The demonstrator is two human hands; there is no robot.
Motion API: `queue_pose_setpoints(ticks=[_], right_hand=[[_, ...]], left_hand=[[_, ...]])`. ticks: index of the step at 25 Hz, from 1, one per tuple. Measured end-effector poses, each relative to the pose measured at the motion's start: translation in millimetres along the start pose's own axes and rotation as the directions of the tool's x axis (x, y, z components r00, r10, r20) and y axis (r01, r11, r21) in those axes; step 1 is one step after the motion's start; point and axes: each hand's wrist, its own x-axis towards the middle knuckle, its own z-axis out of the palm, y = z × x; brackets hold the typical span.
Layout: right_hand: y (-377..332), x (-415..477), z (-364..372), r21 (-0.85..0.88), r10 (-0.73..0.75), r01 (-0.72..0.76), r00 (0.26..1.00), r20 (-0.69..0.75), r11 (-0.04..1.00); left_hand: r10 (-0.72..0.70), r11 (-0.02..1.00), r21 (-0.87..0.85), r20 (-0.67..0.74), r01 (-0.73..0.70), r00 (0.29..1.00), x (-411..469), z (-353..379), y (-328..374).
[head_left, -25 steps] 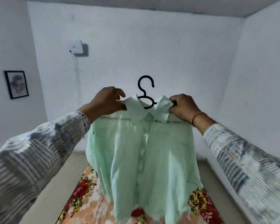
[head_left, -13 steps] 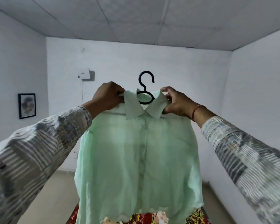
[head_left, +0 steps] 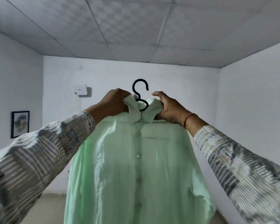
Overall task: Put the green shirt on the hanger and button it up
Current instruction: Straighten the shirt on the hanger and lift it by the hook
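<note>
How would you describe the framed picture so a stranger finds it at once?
Start at the left wall. Low on it, above the left sleeve, hangs the picture. Its dark frame sets it apart from the white box on the back wall.

Raised left hand (head_left: 113, 103) and right hand (head_left: 170, 109) grip, fingers (head_left: 122, 94) curled.

White tiled ceiling (head_left: 136, 29) overhead, thin seams between panels, running to far wall (head_left: 176, 81). Far wall plain white. Small white wall-mounted box (head_left: 80, 90) on far wall, left of centre, high up. Thin cable (head_left: 78, 103) hangs straight down from its underside. Tiny mark (head_left: 80, 67) above box, too small to identify. Dark-framed picture (head_left: 20, 124) on left wall (head_left: 14, 78), content blurred. Right wall (head_left: 257, 94) plain white. Strip of pale floor (head_left: 53, 202) low on left, meeting far wall.
</note>
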Motion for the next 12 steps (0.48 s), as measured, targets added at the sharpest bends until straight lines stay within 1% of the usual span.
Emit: queue_pose_setpoints(ticks=[1,2,3,4,5,6,7,9,10,12], right_hand=[[-2,4,-1,-0.033,0.017,-0.017,1.0,-0.007,0.999],[-4,8,-1,-0.079,0.016,-0.019,0.999,-0.036,0.997],[-7,10,0,-0.11,0.002,-0.012,0.996,-0.089,0.994],[-10,10,3,-0.113,-0.011,-0.007,0.987,-0.159,0.994],[-12,8,7,-0.103,-0.024,0.0,0.974,-0.227,0.995],[-12,5,10,-0.099,-0.039,0.012,0.96,-0.279,0.995],[-12,3,13,-0.095,-0.059,0.03,0.948,-0.313,0.995],[-14,2,19,-0.058,-0.076,0.059,0.93,-0.361,0.997],[-15,2,22,-0.047,-0.078,0.066,0.924,-0.373,0.997],[-19,1,24,-0.048,-0.122,0.112,0.921,-0.371,0.993]], left_hand=[[0.022,0.998,-0.058,0.072,-0.018,0.997,0,-5,-7],[0.044,0.988,-0.152,0.195,-0.014,0.98,0,-8,-15],[0.062,0.965,-0.26,0.342,0.031,0.938,-1,-14,-21],[0.07,0.934,-0.342,0.47,0.108,0.88,-3,-21,-25],[0.077,0.89,-0.413,0.552,0.192,0.83,-6,-27,-27],[0.085,0.836,-0.488,0.568,0.252,0.818,-7,-31,-28],[0.077,0.777,-0.565,0.522,0.277,0.849,-6,-33,-28],[-0.037,0.697,-0.668,0.329,0.26,0.944,-1,-31,-27],[-0.11,0.675,-0.695,0.236,0.247,0.965,4,-26,-26],[-0.208,0.653,-0.718,0.135,0.24,0.969,11,-15,-21]])
